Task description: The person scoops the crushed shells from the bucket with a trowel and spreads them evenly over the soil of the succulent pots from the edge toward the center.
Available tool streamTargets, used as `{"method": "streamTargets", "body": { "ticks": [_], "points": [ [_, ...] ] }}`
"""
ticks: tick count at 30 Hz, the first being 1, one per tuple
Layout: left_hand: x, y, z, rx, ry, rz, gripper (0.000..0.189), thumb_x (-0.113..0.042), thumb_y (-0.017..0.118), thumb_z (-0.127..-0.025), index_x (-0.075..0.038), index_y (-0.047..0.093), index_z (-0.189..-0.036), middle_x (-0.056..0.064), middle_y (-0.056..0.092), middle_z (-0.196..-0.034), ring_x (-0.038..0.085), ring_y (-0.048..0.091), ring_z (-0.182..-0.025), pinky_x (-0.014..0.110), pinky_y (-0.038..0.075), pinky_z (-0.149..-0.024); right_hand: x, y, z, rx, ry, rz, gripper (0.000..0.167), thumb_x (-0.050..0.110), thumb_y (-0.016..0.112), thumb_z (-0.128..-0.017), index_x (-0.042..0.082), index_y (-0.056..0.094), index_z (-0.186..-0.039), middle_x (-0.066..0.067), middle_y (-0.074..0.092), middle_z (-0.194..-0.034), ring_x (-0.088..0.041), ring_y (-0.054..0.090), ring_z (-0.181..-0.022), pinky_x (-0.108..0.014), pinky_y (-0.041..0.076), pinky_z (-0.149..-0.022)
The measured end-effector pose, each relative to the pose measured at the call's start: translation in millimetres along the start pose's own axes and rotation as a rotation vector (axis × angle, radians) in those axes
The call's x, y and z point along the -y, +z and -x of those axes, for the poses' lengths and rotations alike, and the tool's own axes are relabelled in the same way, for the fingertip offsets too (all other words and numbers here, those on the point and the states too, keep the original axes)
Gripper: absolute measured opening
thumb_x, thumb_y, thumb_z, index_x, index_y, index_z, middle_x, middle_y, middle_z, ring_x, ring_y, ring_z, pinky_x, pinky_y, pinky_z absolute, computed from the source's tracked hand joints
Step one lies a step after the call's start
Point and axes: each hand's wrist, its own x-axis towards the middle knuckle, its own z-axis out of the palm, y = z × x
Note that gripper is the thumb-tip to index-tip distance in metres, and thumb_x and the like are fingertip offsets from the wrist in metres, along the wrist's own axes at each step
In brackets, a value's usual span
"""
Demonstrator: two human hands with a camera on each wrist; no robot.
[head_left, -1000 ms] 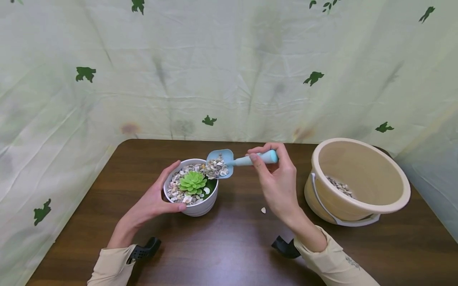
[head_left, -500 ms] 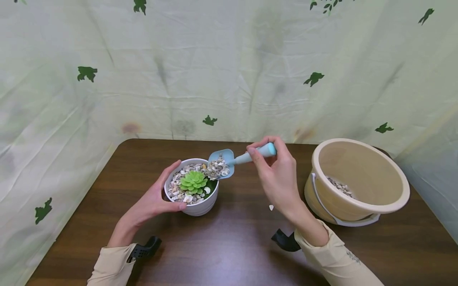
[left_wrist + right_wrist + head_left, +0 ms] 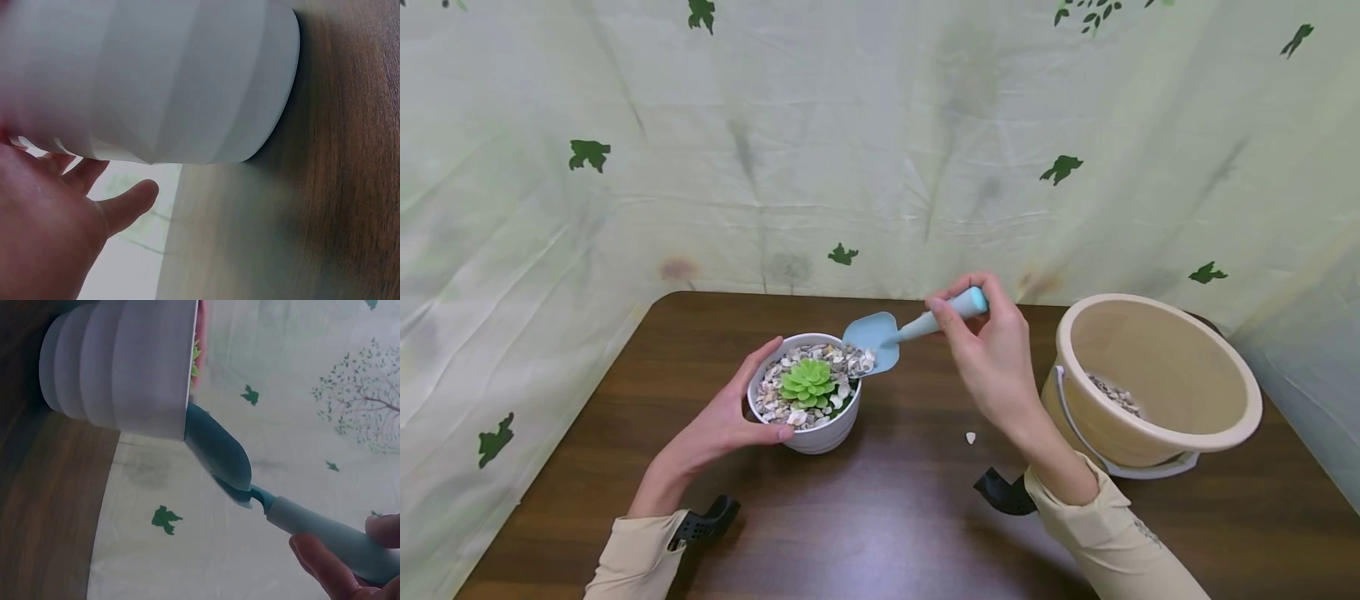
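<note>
A white ribbed flower pot (image 3: 820, 438) stands on the table, full of small shells and stones around a green succulent (image 3: 807, 383). My left hand (image 3: 730, 414) holds the pot from the left, thumb at the near side and fingers at the far rim. In my right hand (image 3: 992, 358) is a light blue hand trowel (image 3: 874, 335), its handle pinched between thumb and fingers. The right wrist view shows the trowel's blade (image 3: 219, 447) tilted down at the pot's rim. Shells (image 3: 859, 361) lie at the blade's lower edge and spill into the pot.
A beige bucket (image 3: 1157, 304) with a grey handle stands at the right, some shells (image 3: 1114, 395) at its bottom. One loose shell (image 3: 971, 437) lies on the brown table (image 3: 880, 517) near my right wrist. A leaf-patterned cloth (image 3: 887, 150) hangs behind the table.
My right hand has risen and tipped the trowel more steeply. Shells have slid off the blade into the pot, covering much of the dark green gap at its right. The left hand stays put.
</note>
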Motion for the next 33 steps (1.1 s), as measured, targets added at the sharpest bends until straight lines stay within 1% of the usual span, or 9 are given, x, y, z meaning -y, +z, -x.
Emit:
{"method": "streamTargets", "body": {
  "ticks": [7,10,12,17,19,23,27,30,33],
  "points": [
    [0.5,-0.1,-0.4,-0.003,0.002,0.0,0.103,-0.015,0.082,-0.076,-0.027,0.02,-0.157,0.007,0.023,-0.155,0.029,0.027,-0.135,0.054,0.027,-0.102,-2,-6,4.9,-0.021,0.022,-0.046,0.021,0.003,0.071,-0.089,-0.002,0.055,-0.101,-0.014,0.068,-0.093,-0.027,0.07,-0.083,-0.036,0.056,-0.073],
    [0.5,0.1,-0.4,-0.007,0.006,0.0,0.103,-0.014,0.082,-0.076,-0.025,0.02,-0.157,0.007,0.023,-0.155,0.029,0.027,-0.135,0.052,0.027,-0.102,-1,-9,7.1,-0.03,0.025,-0.059,0.022,0.004,0.072,-0.089,-0.003,0.054,-0.101,-0.016,0.067,-0.094,-0.027,0.069,-0.086,-0.036,0.056,-0.073],
    [0.5,0.6,-0.8,-0.013,0.008,0.005,0.103,-0.013,0.082,-0.075,-0.025,0.021,-0.157,0.008,0.025,-0.154,0.028,0.029,-0.134,0.047,0.03,-0.102,-1,-10,8.2,-0.036,0.026,-0.064,0.022,0.003,0.071,-0.089,-0.003,0.054,-0.101,-0.018,0.066,-0.094,-0.027,0.069,-0.087,-0.036,0.056,-0.074],
    [0.5,2.7,-2.4,-0.028,0.031,0.048,0.104,-0.008,0.083,-0.073,-0.028,0.022,-0.155,0.009,0.029,-0.151,0.027,0.033,-0.13,0.026,0.036,-0.098,0,-12,10.4,-0.045,0.026,-0.061,0.02,0.0,0.07,-0.089,-0.003,0.054,-0.101,-0.019,0.067,-0.095,-0.027,0.07,-0.089,-0.036,0.056,-0.075],
    [0.8,3.4,-2.8,-0.032,0.048,0.058,0.107,-0.006,0.084,-0.071,-0.029,0.022,-0.155,0.008,0.03,-0.15,0.027,0.034,-0.13,0.022,0.036,-0.096,0,-13,11.3,-0.047,0.023,-0.057,0.02,0.0,0.07,-0.089,-0.003,0.054,-0.101,-0.018,0.067,-0.096,-0.027,0.069,-0.089,-0.038,0.056,-0.074],
    [1.2,4.2,-3.3,-0.055,0.078,-0.015,0.107,-0.009,0.087,-0.069,-0.025,0.026,-0.155,0.007,0.031,-0.149,0.026,0.035,-0.129,0.021,0.033,-0.097,2,-13,13.1,-0.052,0.017,-0.053,0.021,0.0,0.07,-0.089,-0.003,0.054,-0.101,-0.016,0.067,-0.096,-0.027,0.069,-0.087,-0.04,0.056,-0.074],
    [0.2,4.2,-3.1,-0.059,0.074,-0.087,0.106,-0.015,0.087,-0.068,-0.023,0.027,-0.155,0.007,0.029,-0.15,0.026,0.033,-0.13,0.028,0.031,-0.099,4,-13,15.5,-0.057,0.003,-0.023,0.021,0.003,0.071,-0.089,-0.001,0.055,-0.102,-0.013,0.068,-0.095,-0.028,0.068,-0.083,-0.037,0.056,-0.072],
    [-0.8,3.2,-1.9,-0.022,0.042,-0.038,0.105,-0.014,0.085,-0.072,-0.025,0.023,-0.156,0.007,0.026,-0.152,0.028,0.03,-0.133,0.027,0.033,-0.099,6,-12,18.0,-0.061,-0.018,0.035,0.022,0.006,0.072,-0.089,0.001,0.056,-0.102,-0.009,0.068,-0.094,-0.024,0.067,-0.078,-0.033,0.056,-0.069],
    [-0.3,2.2,-1.1,0.003,0.026,0.018,0.102,-0.012,0.081,-0.075,-0.025,0.021,-0.157,0.009,0.024,-0.154,0.029,0.028,-0.135,0.022,0.033,-0.097,9,-11,20.0,-0.059,-0.036,0.082,0.022,0.009,0.073,-0.089,0.003,0.056,-0.102,-0.005,0.069,-0.093,-0.02,0.065,-0.072,-0.031,0.056,-0.068]
  ]
}}
